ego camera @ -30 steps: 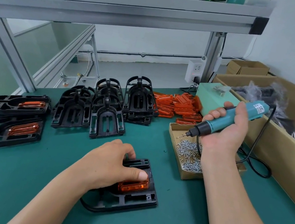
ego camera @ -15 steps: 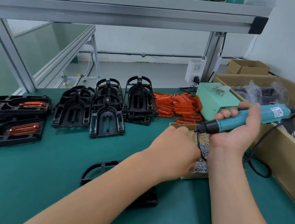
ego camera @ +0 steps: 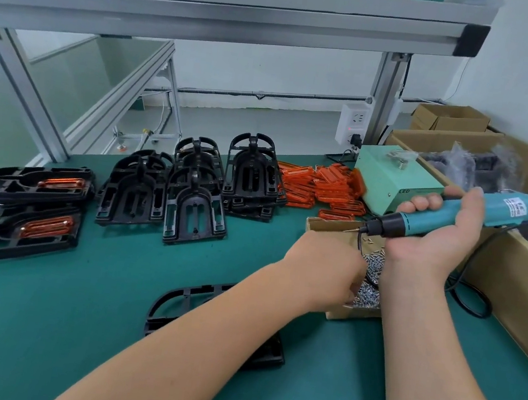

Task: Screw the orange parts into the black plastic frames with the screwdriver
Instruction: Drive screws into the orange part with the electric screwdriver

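Clasped screwdriver (ego camera: 436, 218) in right grip (ego camera: 438, 241), centre right; had left grip (ego camera: 324, 269) in screw box (ego camera: 352, 314), could not tell whether pinching.

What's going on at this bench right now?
A person is assembling parts at a green bench. The right hand grips a teal electric screwdriver, raised off the mat, while the left hand is down in the cardboard screw box; whether it has picked one up is hidden. One black frame lies under the left forearm. Fitted frames lie far left; bare frames and loose orange parts sit behind.
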`<state>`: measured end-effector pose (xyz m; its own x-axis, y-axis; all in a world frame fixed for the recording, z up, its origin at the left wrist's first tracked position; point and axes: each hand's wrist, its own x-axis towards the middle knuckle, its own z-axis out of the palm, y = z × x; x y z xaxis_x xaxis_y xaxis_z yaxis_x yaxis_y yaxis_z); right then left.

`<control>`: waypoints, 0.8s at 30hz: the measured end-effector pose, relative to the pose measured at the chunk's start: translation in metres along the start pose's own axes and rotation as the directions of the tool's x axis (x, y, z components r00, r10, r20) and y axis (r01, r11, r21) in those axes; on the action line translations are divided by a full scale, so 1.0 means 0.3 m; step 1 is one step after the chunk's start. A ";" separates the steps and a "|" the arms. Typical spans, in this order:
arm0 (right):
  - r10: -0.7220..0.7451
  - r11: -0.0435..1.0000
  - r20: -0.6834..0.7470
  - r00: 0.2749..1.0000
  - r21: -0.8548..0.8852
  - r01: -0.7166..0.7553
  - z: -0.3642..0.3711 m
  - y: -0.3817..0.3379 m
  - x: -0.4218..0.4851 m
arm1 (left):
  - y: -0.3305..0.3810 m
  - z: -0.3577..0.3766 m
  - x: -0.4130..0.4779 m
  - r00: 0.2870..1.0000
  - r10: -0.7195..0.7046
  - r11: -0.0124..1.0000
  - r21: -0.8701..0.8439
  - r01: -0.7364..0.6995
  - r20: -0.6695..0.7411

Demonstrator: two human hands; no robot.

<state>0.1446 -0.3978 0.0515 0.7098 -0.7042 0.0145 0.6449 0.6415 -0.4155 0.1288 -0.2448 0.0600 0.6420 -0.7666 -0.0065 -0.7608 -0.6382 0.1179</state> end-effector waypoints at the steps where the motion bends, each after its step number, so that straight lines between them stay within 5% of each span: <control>1: -0.001 1.000 0.001 1.000 0.001 0.001 0.000 0.000 -0.001 | -0.006 0.008 -0.004 1.000 -0.001 0.999 -0.032 0.000 -0.013; 7: -0.013 0.998 -0.001 1.000 -0.064 0.012 0.005 -0.002 -0.007 | -0.034 0.046 -0.027 0.995 -0.055 0.975 -0.218 0.037 -0.080; 11: -0.027 0.954 -0.022 0.999 -0.298 0.019 -0.009 -0.004 -0.024 | -0.039 0.048 -0.044 0.989 -0.105 0.938 -0.342 0.065 -0.100; 16: 0.019 0.959 -0.018 1.000 -0.283 -0.024 0.003 -0.006 -0.029 | -0.054 0.047 -0.066 0.969 -0.229 0.746 -0.656 0.112 -0.095; 24: -0.010 0.960 -0.003 1.000 -0.279 0.008 -0.006 0.006 -0.026 | -0.046 0.052 -0.063 0.968 -0.224 0.774 -0.624 0.108 -0.110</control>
<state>0.1398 -0.3918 0.0490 0.7028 -0.7113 0.0157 0.5463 0.5253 -0.6524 0.1257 -0.2227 0.0430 0.8027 -0.5915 0.0767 -0.4604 -0.5327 0.7101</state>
